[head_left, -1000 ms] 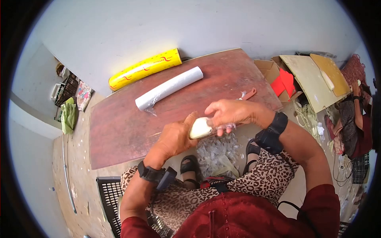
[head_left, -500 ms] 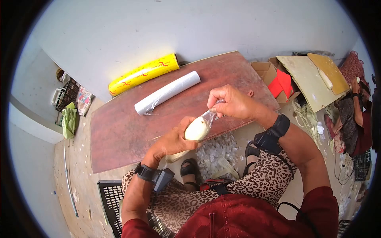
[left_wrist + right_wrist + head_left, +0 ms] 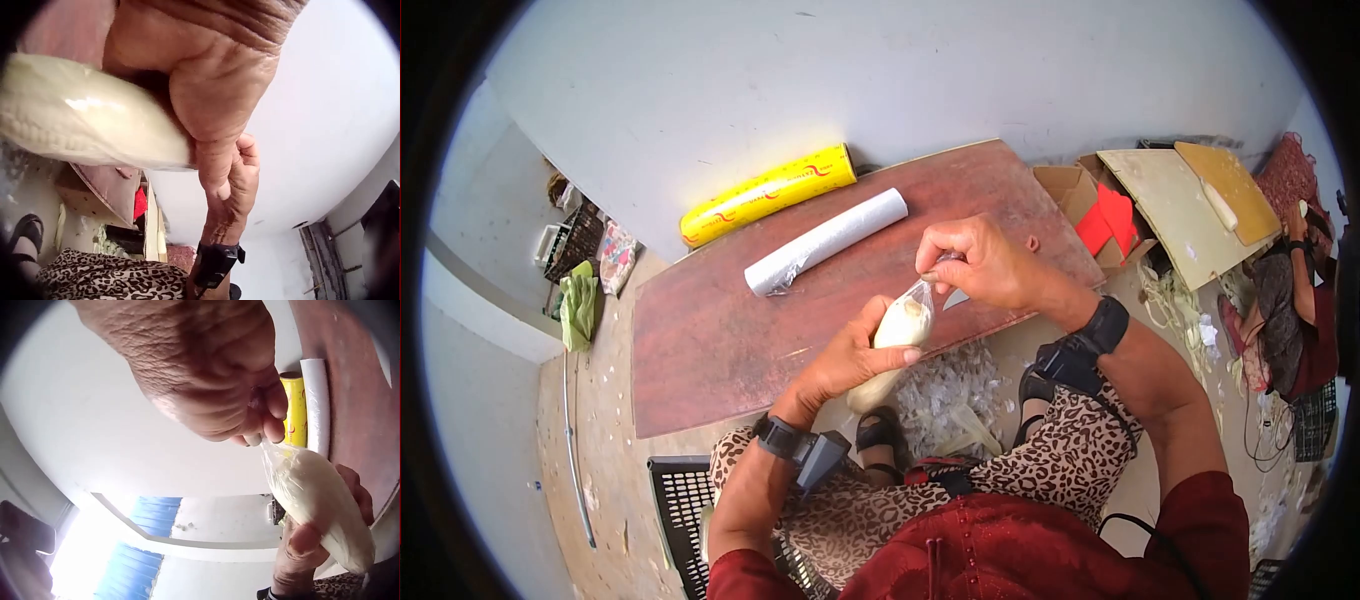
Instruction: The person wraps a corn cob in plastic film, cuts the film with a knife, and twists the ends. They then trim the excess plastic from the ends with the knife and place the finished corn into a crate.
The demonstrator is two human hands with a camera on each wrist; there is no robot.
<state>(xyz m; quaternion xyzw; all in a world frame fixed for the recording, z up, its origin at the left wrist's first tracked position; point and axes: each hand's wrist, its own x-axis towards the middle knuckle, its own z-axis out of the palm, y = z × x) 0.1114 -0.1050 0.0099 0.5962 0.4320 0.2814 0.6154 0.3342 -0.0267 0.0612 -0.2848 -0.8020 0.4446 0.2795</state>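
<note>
A pale ear of corn (image 3: 903, 328) in clear plastic film is held above the front edge of the table, tilted with its lower end toward me. My left hand (image 3: 840, 352) grips it round the middle, thumb across the near side. Kernel rows show through the film on the ear (image 3: 94, 122) in the left wrist view. At the upper end my right hand (image 3: 990, 268) pinches the gathered film (image 3: 270, 453) between thumb and fingers, drawn tight off the tip. A knife blade (image 3: 956, 298) lies on the table, partly hidden behind the right hand.
On the red-brown table (image 3: 700, 340) lie a white film roll (image 3: 828, 242) and, behind it, a yellow roll (image 3: 768, 195). A black crate (image 3: 675, 490) stands at lower left. A cardboard box (image 3: 1060, 190) is right of the table, near another person (image 3: 1305, 300). Scraps (image 3: 950, 390) cover the floor.
My right hand went from spread fingers beside the ear's end to pinching the film there and pulling it up. The ear has tipped more upright in the left hand.
</note>
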